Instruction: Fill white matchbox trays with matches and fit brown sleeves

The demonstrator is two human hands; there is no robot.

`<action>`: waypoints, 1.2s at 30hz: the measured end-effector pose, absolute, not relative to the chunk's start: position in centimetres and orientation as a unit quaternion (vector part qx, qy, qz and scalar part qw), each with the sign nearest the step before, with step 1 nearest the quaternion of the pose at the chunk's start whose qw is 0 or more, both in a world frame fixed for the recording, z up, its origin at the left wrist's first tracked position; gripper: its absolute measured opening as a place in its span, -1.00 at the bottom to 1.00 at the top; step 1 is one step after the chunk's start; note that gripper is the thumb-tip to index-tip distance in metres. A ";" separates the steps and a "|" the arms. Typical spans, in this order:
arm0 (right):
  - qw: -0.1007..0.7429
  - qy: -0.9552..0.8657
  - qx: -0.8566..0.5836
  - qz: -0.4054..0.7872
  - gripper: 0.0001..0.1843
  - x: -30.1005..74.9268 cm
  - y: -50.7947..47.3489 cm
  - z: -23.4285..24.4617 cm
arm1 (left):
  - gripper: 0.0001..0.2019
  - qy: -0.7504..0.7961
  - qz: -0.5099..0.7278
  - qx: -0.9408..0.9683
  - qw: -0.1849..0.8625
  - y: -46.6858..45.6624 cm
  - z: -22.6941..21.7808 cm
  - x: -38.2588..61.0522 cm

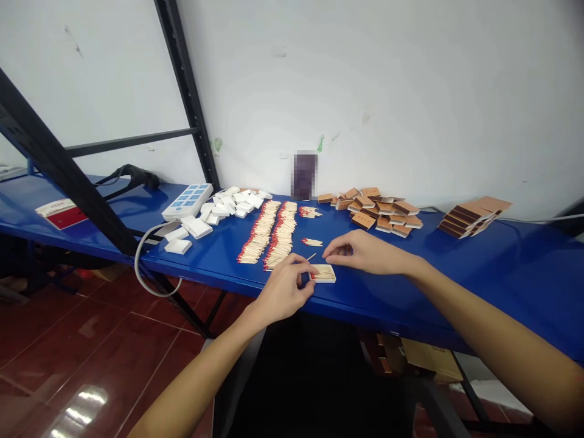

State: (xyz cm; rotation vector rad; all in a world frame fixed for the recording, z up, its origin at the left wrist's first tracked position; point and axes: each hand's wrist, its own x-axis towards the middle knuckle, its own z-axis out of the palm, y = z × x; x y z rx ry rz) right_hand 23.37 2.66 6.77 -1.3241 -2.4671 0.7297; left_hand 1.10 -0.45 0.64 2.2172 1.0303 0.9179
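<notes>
My left hand (287, 288) is closed on the left end of a small white matchbox tray (332, 280) at the table's front edge. Several matches (323, 274) lie inside the tray, their red heads toward my left fingers. A single match (311, 257) sticks up by my left fingertips; whether they grip it I cannot make out. Just above the tray's right end hovers my right hand (353, 252), fingers bent, tips slightly apart, with nothing visible between them. Behind the tray lie a small bunch of matches (312, 242) and another bunch (310, 212).
Two long rows of matches, a left row (259, 232) and a right row (281, 233), lie on the blue table (479, 274). White trays (197, 227) pile up left, beside a power strip (188, 202). Brown matchbox sleeves (385, 210) and a stack (474, 216) stand right. A black post (64, 158) rises left.
</notes>
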 end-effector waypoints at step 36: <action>0.082 -0.837 -0.485 0.239 -0.61 23.0 8.0 5.3 | -0.69 0.384 0.353 0.814 0.255 -0.3 0.4 1.2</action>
